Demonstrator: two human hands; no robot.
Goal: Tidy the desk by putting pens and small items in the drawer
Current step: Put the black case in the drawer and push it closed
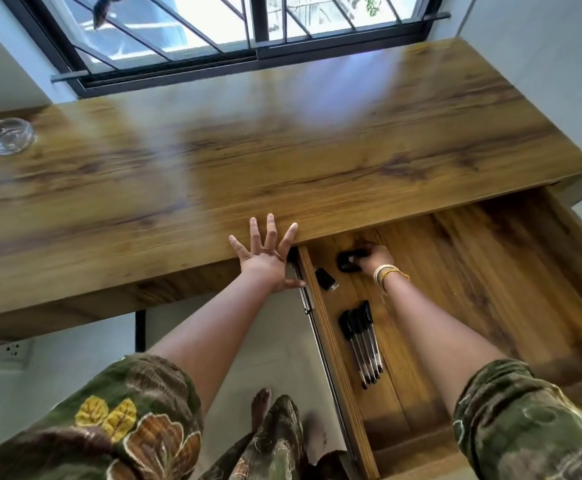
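The wooden drawer (490,289) is pulled out under the desk's right part. Inside it lie several black-capped clear pens (362,344) side by side and a small black item with a silver tip (326,279). My right hand (374,258) reaches deep into the drawer and is closed on a small black object (349,262) resting on the drawer floor. My left hand (267,254) lies flat with fingers spread on the front edge of the wooden desk (282,161), thumb hanging down near the drawer's left rail.
A glass bowl (7,135) stands at the desk's far left. A barred window (234,29) is behind the desk. A wall socket (12,351) sits low on the left. My bare foot (260,407) is on the floor below the desk.
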